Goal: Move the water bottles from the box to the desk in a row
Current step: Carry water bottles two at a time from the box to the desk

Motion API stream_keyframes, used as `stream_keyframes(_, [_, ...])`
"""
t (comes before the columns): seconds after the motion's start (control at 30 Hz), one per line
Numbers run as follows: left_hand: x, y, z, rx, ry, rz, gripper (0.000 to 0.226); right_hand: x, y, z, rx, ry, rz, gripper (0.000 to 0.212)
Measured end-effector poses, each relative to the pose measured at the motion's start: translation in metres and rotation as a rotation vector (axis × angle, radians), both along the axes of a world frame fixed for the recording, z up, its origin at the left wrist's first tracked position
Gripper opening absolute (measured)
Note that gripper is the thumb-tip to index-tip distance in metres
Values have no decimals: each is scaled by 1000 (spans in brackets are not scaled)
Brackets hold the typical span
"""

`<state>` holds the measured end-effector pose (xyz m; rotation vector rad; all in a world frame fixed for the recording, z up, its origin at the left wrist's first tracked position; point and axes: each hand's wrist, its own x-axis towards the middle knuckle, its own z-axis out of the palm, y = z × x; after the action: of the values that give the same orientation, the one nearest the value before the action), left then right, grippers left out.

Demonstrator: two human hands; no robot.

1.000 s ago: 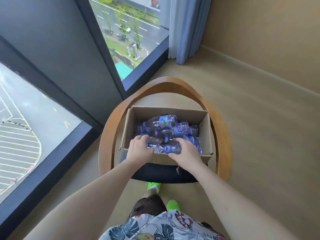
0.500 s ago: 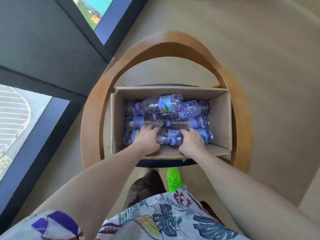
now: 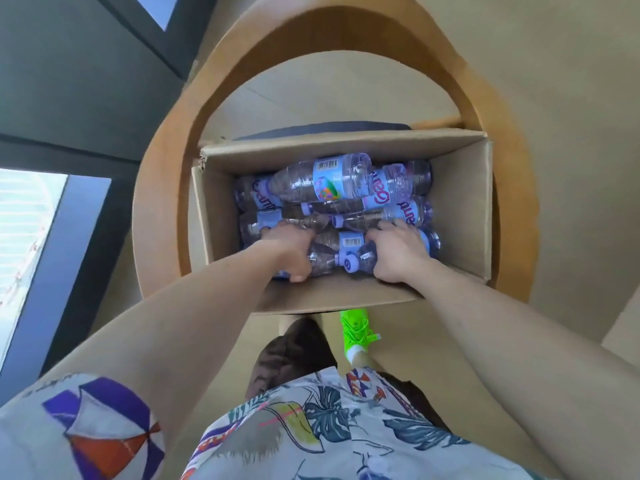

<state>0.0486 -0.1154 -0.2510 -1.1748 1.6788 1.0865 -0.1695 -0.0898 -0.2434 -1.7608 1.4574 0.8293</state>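
An open cardboard box (image 3: pixel 464 209) sits on the seat of a wooden chair. Several clear water bottles with purple-blue labels lie piled on their sides inside it; one bottle (image 3: pixel 325 183) lies on top at the back. My left hand (image 3: pixel 289 249) curls around a bottle (image 3: pixel 323 256) at the near left of the pile. My right hand (image 3: pixel 394 252) curls around a bottle (image 3: pixel 427 242) at the near right. Both hands are inside the box, close to its near wall. No desk is in view.
The chair's curved wooden backrest (image 3: pixel 166 188) rings the box on the left, far and right sides. Dark window frames and glass (image 3: pixel 31 237) stand to the left. Beige floor (image 3: pixel 571 116) spreads to the right. My green shoe (image 3: pixel 356 334) is under the box's near edge.
The camera has come closer and tilted down over the box. Both hands have sunk deeper among the near bottles and their fingers have closed around them.
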Motion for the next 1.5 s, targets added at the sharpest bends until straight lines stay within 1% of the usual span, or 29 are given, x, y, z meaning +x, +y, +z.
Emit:
stream_keyframes(0.17, [6, -8, 5, 64, 38, 0, 88, -6, -5, 12, -23, -82, -84, 29])
stream_keyframes(0.23, [7, -14, 9, 129, 35, 6, 98, -10, -8, 21, -16, -126, -198, 26])
stream_keyframes(0.27, [6, -18, 13, 162, 27, 11, 104, -12, -10, 27, -16, -147, -272, 27])
stream_keyframes(0.33, [4, -23, 22, 208, 14, 16, 114, -14, -13, 39, -5, -185, -449, 41])
stream_keyframes(0.4, [1, -29, 34, 230, 6, 34, 116, -16, -17, 53, 26, -266, -645, 57])
stream_keyframes(0.43, [0, -32, 41, 233, 6, 50, 113, -18, -18, 59, 39, -309, -726, 67])
stream_keyframes(0.5, [-3, -39, 57, 233, 16, 95, 97, -24, -19, 76, 38, -361, -869, 85])
stream_keyframes(0.53, [-5, -41, 67, 237, 18, 132, 89, -28, -19, 86, 24, -399, -950, 86])
stream_keyframes(0.63, [-15, -45, 103, 232, 4, 242, 79, -46, -12, 119, -16, -648, -1265, 57])
stream_keyframes(0.67, [-19, -45, 114, 241, 7, 299, 69, -52, -8, 132, -15, -745, -1369, 53])
stream_keyframes(0.73, [-29, -41, 140, 271, 45, 455, 40, -67, 7, 159, 3, -946, -1519, 52])
stream_keyframes(0.77, [-36, -37, 153, 278, 94, 531, 31, -75, 18, 172, 10, -1061, -1566, 52])
stream_keyframes(0.8, [-44, -32, 166, 279, 152, 596, 28, -84, 30, 185, 15, -1177, -1612, 51])
stream_keyframes(0.83, [-54, -26, 179, 268, 205, 638, 31, -92, 43, 198, 14, -1287, -1665, 48])
stream_keyframes(0.87, [-66, -20, 191, 263, 257, 663, 40, -102, 57, 210, 13, -1390, -1731, 46])
stream_keyframes(0.9, [-80, -14, 204, 266, 312, 670, 54, -111, 73, 221, 10, -1479, -1803, 44])
stream_keyframes(0.93, [-96, -7, 217, 269, 364, 655, 64, -121, 90, 231, 8, -1564, -1863, 40])
stream_keyframes(0.97, [-115, 1, 231, 246, 411, 614, 66, -132, 108, 240, -12, -1607, -1902, 37])
stream_keyframes(1.0, [-134, 10, 244, 205, 455, 563, 62, -143, 126, 248, -44, -1627, -1922, 36])
stream_keyframes(1.07, [-177, 34, 270, 82, 508, 429, 51, -169, 164, 263, -165, -1613, -1938, 44])
stream_keyframes(1.13, [-223, 64, 294, -21, 548, 346, 42, -198, 208, 278, -284, -1608, -1971, 43])
stream_keyframes(1.2, [-270, 99, 315, -57, 609, 314, 31, -228, 258, 292, -387, -1571, -2024, 41])
stream_keyframes(1.27, [-316, 138, 330, -70, 680, 269, 19, -255, 311, 305, -491, -1528, -2031, 37])
stream_keyframes(1.3, [-339, 158, 338, -71, 706, 235, 19, -267, 338, 311, -550, -1505, -2036, 34])
stream_keyframes(1.33, [-360, 179, 344, -68, 730, 194, 24, -277, 366, 315, -604, -1476, -2057, 29])
stream_keyframes(1.4, [-403, 222, 352, -56, 768, 101, 45, -295, 423, 324, -721, -1419, -2117, 19])
stream_keyframes(1.43, [-424, 244, 353, -43, 781, 61, 54, -302, 451, 329, -788, -1385, -2149, 17])
stream_keyframes(1.5, [-464, 291, 356, 1, 809, -24, 59, -314, 507, 336, -921, -1287, -2241, 19])
